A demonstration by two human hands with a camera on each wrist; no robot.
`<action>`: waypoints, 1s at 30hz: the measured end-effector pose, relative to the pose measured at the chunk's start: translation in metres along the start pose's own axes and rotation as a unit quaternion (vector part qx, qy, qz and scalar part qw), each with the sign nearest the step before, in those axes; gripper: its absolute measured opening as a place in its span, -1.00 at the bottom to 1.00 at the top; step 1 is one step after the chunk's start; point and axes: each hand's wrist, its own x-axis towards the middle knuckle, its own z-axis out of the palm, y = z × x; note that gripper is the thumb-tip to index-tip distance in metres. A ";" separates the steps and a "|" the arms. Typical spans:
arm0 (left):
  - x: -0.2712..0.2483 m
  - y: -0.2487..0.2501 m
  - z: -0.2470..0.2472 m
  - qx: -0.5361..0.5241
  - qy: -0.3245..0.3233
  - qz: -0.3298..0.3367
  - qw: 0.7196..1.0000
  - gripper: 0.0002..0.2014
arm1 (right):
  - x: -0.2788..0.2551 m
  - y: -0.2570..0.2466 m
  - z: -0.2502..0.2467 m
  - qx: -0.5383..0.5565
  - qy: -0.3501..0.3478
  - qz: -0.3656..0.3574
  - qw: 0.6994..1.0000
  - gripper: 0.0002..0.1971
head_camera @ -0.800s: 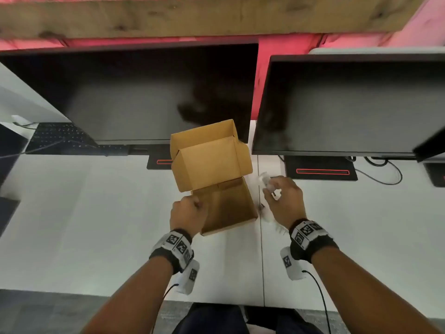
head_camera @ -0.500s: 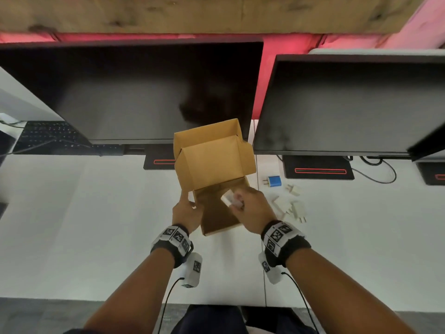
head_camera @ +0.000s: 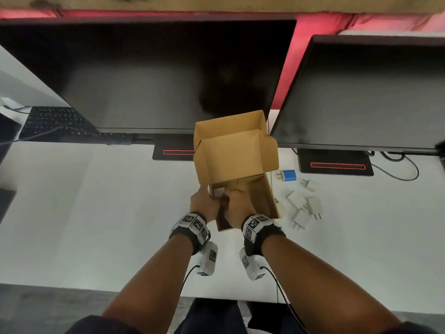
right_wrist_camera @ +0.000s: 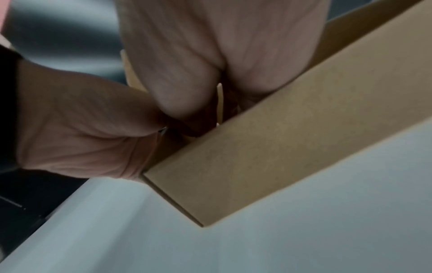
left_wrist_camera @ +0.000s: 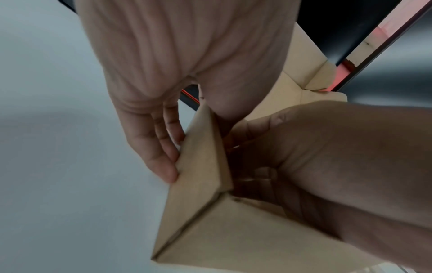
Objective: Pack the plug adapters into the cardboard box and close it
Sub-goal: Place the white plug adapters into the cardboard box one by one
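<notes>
Left hand (head_camera: 203,204) fingers (left_wrist_camera: 161,158) grip the open brown cardboard box (head_camera: 258,196) wall at nine o'clock; right hand (head_camera: 238,208) reaches inside, its grasp hidden.

Lighting: even, soft overhead on the white tabletop (head_camera: 84,213); red glow along the far wall. Monitors (head_camera: 156,75) dark, faintly reflective. Head view: wide-angle bowing at edges. Wrist views: motion-blurred, hands (left_wrist_camera: 187,73) out of focus, box interior shadowed.
</notes>
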 end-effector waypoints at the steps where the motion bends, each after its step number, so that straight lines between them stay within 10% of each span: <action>1: 0.002 0.000 0.001 0.016 0.007 -0.006 1.000 -0.60 | -0.002 0.001 -0.002 0.008 -0.006 -0.008 1.000 -0.88; 8: 0.009 0.004 0.009 0.064 0.037 -0.019 0.997 -0.80 | -0.018 0.018 -0.022 0.080 -0.023 -0.067 0.994 -0.80; 16: 0.017 -0.001 0.011 0.095 0.017 -0.017 0.995 -0.83 | -0.048 0.101 -0.076 0.069 0.172 0.031 0.982 -0.90; 20: 0.017 0.000 0.010 0.081 0.016 -0.023 0.996 -0.84 | -0.048 0.145 -0.086 -0.071 0.112 0.148 0.980 -0.66; 30: 0.014 0.000 0.011 0.061 0.020 -0.015 0.998 -0.74 | -0.037 0.153 -0.085 -0.122 0.070 0.136 0.981 -0.65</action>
